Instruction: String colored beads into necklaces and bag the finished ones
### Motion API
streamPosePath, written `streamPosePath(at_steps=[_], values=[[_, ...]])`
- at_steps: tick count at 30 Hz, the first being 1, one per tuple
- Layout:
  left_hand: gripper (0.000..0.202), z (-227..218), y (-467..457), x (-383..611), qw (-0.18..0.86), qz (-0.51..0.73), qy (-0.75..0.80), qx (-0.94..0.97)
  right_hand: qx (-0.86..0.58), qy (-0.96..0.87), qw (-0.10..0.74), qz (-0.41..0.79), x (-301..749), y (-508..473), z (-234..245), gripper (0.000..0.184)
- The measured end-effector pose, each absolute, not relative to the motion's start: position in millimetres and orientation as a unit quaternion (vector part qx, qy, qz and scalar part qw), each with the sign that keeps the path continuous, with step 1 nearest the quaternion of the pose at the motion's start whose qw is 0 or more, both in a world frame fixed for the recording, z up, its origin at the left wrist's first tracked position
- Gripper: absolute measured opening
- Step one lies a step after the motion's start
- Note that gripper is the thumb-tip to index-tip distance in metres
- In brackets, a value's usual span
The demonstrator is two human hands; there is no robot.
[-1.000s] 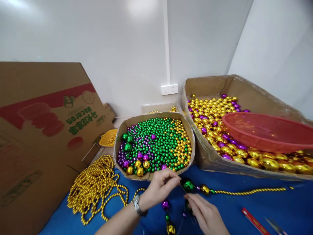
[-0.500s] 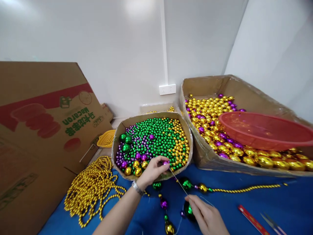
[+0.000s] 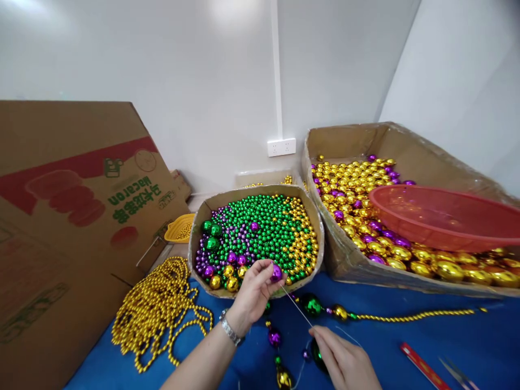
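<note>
Pinching a purple bead (image 3: 276,272) in my left hand (image 3: 254,292), fingers closed on it, at the small-bead box's (image 3: 198,233) five-o'clock rim. Right hand (image 3: 343,355): fingers shut tight on a thin needle (image 3: 298,309), pointing ten o'clock to the bead; whether threaded, I can't tell from here. Gold strands (image 3: 152,314) at left hand's nine o'clock, on the bench (image 3: 385,346).

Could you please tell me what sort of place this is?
Probably a beadwork workshop: a cardboard tray of loose beads, gold bead strands heaped beside it, and the left hand holding a purple bead.
</note>
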State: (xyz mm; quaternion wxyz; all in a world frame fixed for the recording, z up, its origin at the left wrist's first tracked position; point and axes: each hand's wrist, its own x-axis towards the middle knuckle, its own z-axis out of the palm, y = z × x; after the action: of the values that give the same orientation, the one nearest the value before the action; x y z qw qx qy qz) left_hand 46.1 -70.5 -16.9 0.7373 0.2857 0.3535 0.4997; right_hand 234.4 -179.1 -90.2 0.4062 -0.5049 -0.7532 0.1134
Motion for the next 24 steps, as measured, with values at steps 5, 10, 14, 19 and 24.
streamPosePath(at_steps=[5,10,14,19,24], values=[[0.029,-15,-76,50,0.733,0.508,0.343,0.296,-0.509,-0.756,0.401,0.091,234,-179,-92,0.028],[0.028,-21,-91,58,0.714,0.509,0.335,0.344,-0.515,-0.75,0.397,0.122,230,-180,-91,0.029],[0.028,-26,-100,60,0.72,0.502,0.332,0.345,-0.509,-0.75,0.393,0.153,231,-181,-96,0.028],[0.031,-34,-108,62,0.703,0.505,0.346,0.361,-0.507,-0.754,0.399,0.122,230,-181,-101,0.029],[0.032,-38,-104,57,0.693,0.432,0.345,0.463,-0.512,-0.75,0.406,0.1,228,-178,-95,0.031]])
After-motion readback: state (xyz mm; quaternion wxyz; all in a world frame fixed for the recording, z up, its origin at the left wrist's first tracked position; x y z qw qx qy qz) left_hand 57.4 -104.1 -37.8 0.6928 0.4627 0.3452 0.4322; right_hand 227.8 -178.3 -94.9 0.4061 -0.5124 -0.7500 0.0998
